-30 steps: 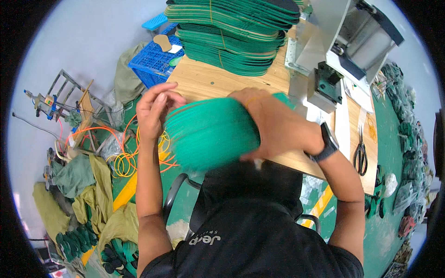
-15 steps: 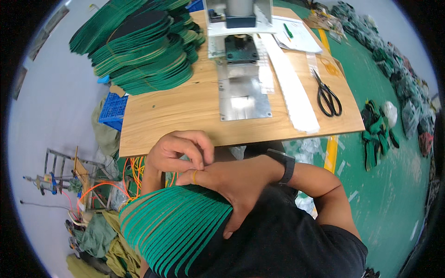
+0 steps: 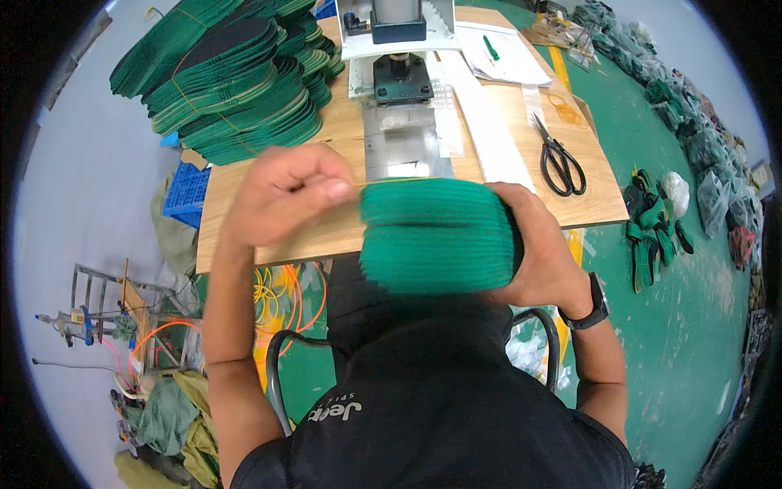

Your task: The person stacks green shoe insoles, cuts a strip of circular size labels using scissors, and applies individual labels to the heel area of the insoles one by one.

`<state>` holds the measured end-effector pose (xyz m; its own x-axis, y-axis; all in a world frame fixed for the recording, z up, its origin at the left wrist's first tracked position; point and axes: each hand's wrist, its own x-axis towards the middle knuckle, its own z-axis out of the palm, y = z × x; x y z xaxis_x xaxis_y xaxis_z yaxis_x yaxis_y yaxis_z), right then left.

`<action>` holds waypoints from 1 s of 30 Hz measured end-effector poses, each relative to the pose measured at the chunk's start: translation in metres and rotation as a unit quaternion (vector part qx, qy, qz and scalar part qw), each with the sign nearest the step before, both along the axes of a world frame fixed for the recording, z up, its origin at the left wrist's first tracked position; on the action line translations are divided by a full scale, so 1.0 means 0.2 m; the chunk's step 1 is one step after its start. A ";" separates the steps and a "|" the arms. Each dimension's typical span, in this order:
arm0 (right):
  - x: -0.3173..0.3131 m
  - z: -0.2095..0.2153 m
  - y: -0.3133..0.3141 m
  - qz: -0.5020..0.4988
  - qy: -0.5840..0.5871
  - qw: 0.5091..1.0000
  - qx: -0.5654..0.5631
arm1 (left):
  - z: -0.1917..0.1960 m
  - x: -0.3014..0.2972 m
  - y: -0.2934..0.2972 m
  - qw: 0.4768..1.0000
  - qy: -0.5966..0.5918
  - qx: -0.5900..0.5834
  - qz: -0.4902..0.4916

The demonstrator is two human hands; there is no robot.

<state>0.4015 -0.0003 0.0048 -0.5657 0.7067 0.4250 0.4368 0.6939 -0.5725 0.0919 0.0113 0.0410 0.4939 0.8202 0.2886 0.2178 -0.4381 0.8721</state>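
My right hand (image 3: 542, 244) grips the right end of a thick stack of green insoles (image 3: 440, 236), thumb and fingers wrapped round it. The stack is held on its side above the front edge of the table, layered edges facing up. My left hand (image 3: 293, 196), somewhat blurred, is closed in a pinch just off the stack's left end. A thin yellow rubber band (image 3: 399, 180) runs from near its fingertips along the stack's far side. How far the band goes round is hidden.
Piled insole bundles (image 3: 236, 81) stand on the table's left. A press (image 3: 401, 77) with a metal plate, a white strip (image 3: 489, 130), black scissors (image 3: 560, 159), paper with a green pen (image 3: 491, 47) and loose rubber bands (image 3: 566, 110) lie beyond and right. A blue crate (image 3: 186, 196) stands at left.
The insole stack has come up from against my body to the table edge and turned. My hands have moved apart to its two ends. The yellow band was on my right hand before.
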 end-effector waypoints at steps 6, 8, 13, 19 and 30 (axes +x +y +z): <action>0.05 0.01 -0.05 -0.060 0.068 0.996 0.009 | -0.06 0.07 -0.08 0.994 -0.061 -0.061 -0.072; 0.05 -0.02 -0.05 -0.065 0.064 0.995 0.036 | -0.07 0.10 -0.08 0.996 -0.047 0.010 -0.069; 0.00 -0.09 -0.05 -0.143 0.079 0.983 -0.083 | -0.03 0.23 -0.14 0.998 -0.045 0.048 0.008; -0.06 -0.18 -0.02 -0.170 0.194 0.947 -0.190 | -0.07 0.30 -0.18 0.965 0.080 0.238 -0.082; -0.17 -0.04 -0.03 -0.033 0.567 0.795 -0.211 | -0.43 0.44 -0.18 0.964 -0.007 0.223 0.143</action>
<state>0.3675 -0.0070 -0.0039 0.0571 0.9344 0.3516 -0.4993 0.3317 -0.8005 0.1809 -0.0256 -0.0454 0.2600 0.7148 0.6492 0.3741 -0.6944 0.6148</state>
